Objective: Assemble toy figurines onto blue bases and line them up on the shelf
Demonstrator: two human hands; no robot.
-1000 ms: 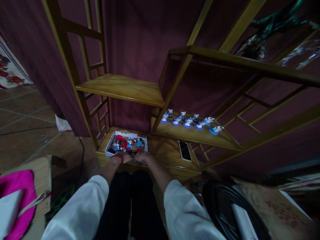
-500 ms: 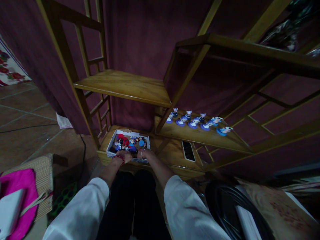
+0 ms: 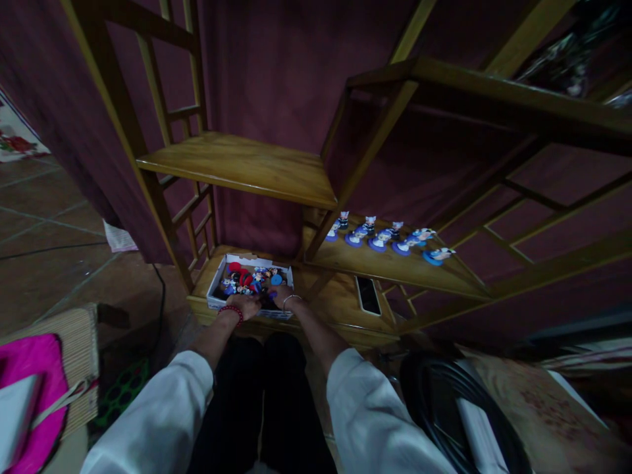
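A shallow white cardboard box on the low wooden shelf holds a jumble of small figurines with red, blue and purple parts. My left hand, with a red bead bracelet, is at the box's front edge; its fingers are curled, and what they hold is too small and dark to make out. Just right of it my right hand, wearing a silver bracelet, reaches over the front rim into the box. Its fingers are closed on a small purple piece. A round blue base lies just beyond that hand.
Several figurines on purple and blue bases stand in rows on the raised shelf to the right. Below it lies a phone. An empty-topped shelf board overhangs the box. Black coiled hose sits at lower right.
My right hand has moved a little farther into the box, and a purple piece now shows at its fingers. My left hand stays near the front edge. The view has shifted slightly.
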